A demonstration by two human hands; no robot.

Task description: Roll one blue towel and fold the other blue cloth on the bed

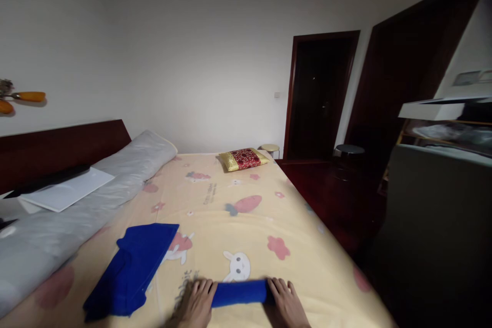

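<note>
Red-gold pillow [243, 158], grey bolster [115, 174], dark door [319, 97].

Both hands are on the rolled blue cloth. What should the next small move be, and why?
Probably lift the rolled blue cloth and set it beside the folded blue cloth on the left. The left hand and right hand rest at its two ends, it looks fully rolled, and bare bed sheet lies between.

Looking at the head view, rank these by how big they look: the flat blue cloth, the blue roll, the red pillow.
1. flat blue cloth, clearly largest.
2. blue roll and red pillow look alike. The pillow lies much farther off, so no ranking.
</note>
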